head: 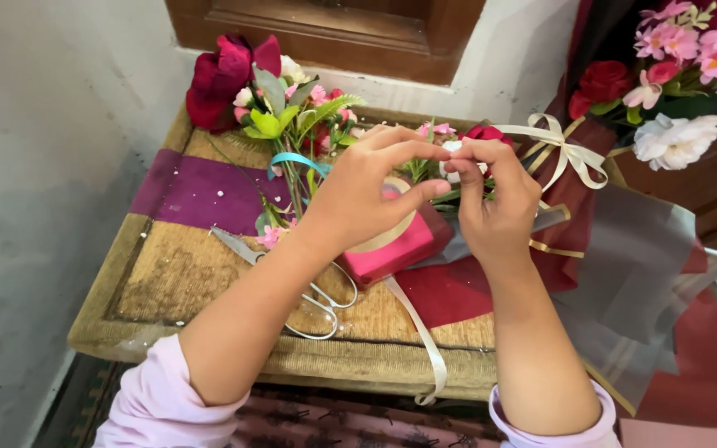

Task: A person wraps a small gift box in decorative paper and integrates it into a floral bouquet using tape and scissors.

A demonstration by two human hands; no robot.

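Where the pale pink sleeves (155, 398) end at the bottom edge of the frame, two bare forearms rise toward the middle. Just beyond them, at lower centre, a pair of silver scissors (292, 286) lies flat on the woven worktop mat (168, 282), and a cream ribbon tail (423, 340) trails down over the mat's front edge. Above the scissors sits a pink box (404, 249) with a ribbon spool (392, 236) on top, partly hidden by the left hand (367, 195). That hand is curled, thumb and forefinger reaching across to meet the right hand (491, 203), whose fingertips are pressed together, pinching a small white bit (453, 148) at centre frame; whether it is a bud, a bead or a ribbon end cannot be told. It looks very light and soft, easily crushed or dropped, so a gentle fingertip pinch at its edge seems the right hold. Behind the hands, an artificial flower spray (292, 116) with a light blue ribbon (296, 159) lies toward the upper left, topped by a dark red rose (221, 75). At the upper right, a wrapped bouquet (665, 91) tied with a cream bow (562, 149) leans over red and grey wrapping sheets (649, 274).
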